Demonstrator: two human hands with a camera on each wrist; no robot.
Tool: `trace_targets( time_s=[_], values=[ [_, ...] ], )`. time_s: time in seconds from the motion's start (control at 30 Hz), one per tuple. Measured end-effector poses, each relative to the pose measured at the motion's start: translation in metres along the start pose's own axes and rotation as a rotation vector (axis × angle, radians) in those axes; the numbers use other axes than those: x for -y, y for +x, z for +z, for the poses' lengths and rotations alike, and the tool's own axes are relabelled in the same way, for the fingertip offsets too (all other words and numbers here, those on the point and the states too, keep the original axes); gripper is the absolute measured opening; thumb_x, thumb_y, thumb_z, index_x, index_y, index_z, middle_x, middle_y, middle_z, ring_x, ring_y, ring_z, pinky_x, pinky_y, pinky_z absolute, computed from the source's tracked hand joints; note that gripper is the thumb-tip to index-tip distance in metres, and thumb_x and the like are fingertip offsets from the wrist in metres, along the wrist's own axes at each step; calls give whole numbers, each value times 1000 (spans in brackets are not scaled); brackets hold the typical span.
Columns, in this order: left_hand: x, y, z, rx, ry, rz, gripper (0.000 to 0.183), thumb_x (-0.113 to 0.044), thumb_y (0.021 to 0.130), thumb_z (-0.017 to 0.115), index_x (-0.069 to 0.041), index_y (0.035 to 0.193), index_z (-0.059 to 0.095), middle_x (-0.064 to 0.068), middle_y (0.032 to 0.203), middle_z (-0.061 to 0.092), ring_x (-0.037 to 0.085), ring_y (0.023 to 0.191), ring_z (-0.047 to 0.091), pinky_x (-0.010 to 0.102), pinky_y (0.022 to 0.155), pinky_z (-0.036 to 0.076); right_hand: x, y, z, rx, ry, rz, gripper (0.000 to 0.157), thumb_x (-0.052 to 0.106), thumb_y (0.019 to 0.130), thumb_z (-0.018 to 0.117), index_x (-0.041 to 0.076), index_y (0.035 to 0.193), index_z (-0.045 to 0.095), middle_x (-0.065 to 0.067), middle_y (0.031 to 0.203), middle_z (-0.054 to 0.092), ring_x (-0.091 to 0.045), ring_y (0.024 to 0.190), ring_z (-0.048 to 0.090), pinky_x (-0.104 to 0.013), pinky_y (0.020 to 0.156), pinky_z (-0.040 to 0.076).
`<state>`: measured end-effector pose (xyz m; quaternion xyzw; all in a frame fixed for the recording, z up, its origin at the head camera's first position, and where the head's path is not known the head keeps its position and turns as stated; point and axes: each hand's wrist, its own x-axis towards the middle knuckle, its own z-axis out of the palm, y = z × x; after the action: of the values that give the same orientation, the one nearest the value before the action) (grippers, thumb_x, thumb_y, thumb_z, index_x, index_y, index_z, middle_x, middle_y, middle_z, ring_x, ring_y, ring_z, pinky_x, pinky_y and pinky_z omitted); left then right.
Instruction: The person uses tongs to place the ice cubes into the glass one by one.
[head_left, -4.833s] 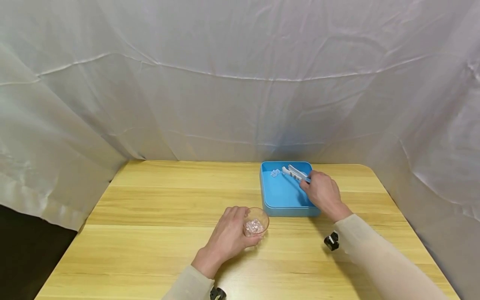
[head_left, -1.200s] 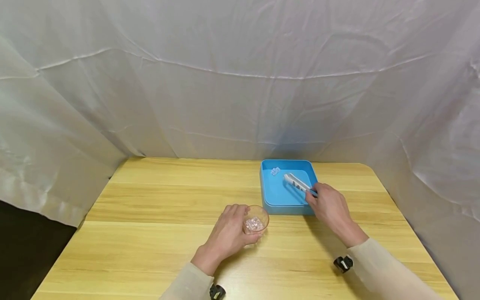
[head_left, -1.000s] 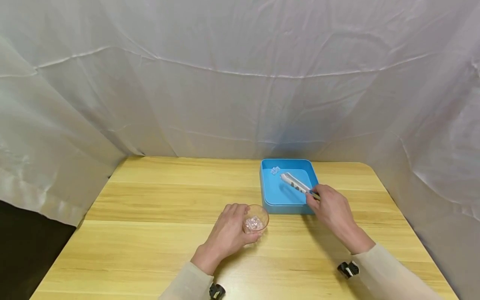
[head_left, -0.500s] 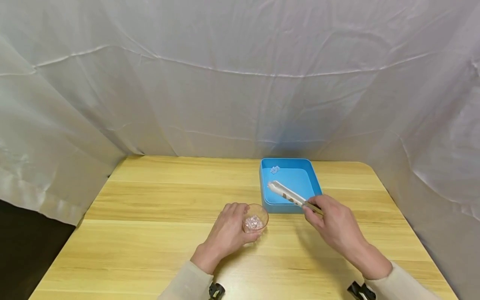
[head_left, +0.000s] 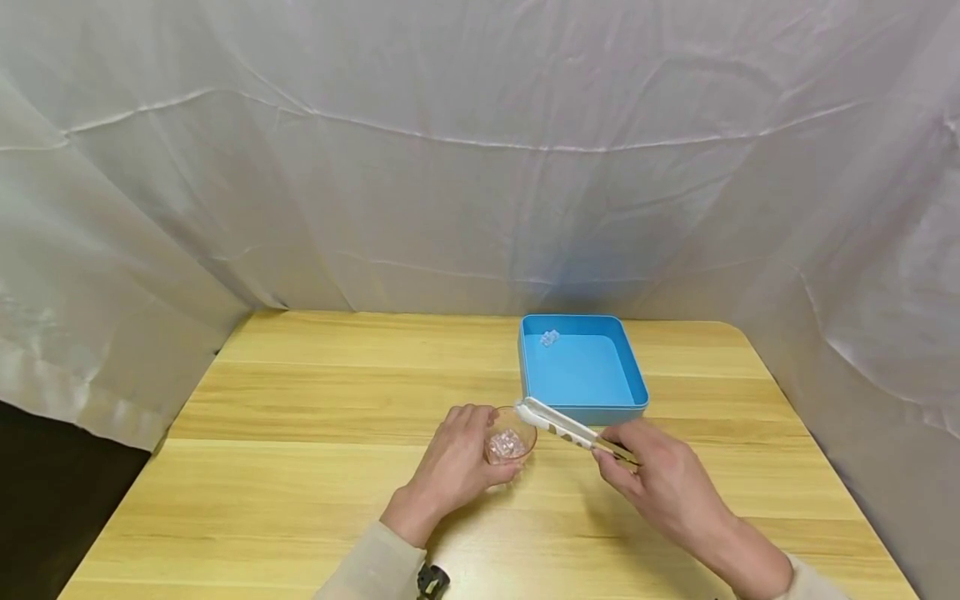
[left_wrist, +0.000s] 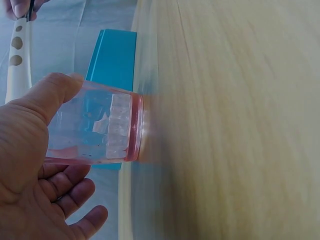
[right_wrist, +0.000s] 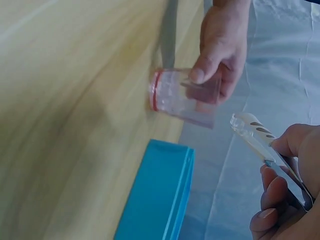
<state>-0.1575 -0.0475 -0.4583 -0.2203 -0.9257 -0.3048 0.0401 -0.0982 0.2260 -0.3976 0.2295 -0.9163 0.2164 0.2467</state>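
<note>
My left hand [head_left: 453, 458] grips a clear, pink-tinted cup [left_wrist: 85, 127] standing upright on the table, thumb on one side and fingers round the other. Clear ice-like cubes [head_left: 507, 445] cover its bottom. In my right hand [head_left: 675, 483] is a pair of white-tipped tongs [head_left: 558, 423], pinched between thumb and fingers. The tong tips are over the cup's rim in the head view. The right wrist view shows them a little above the mouth, with a small clear cube [right_wrist: 236, 124] apparently between them.
A shallow blue tray [head_left: 592, 414] stands behind and to the right of the cup. A small cluster of clear cubes [head_left: 550, 338] lies in its far left corner. Grey curtains [head_left: 420, 208] enclose the back and sides of the wooden table [head_left: 315, 467].
The right hand has brought the tongs out of the blue tray, toward me and left, to the cup's rim. The left hand and cup have stayed in place.
</note>
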Motion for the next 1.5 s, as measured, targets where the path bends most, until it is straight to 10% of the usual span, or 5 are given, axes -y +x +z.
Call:
trace_targets(
  time_s=[1.5],
  values=[
    [1,1,0,-12,11,12,72,-46,81,90,-5,132,61,7,124,69,24,118,59,41,106,50,0,-10,21,71,27,14,19,11,84,85,12,98,71,10,85,64,5,72,54,-19,58,50]
  ],
)
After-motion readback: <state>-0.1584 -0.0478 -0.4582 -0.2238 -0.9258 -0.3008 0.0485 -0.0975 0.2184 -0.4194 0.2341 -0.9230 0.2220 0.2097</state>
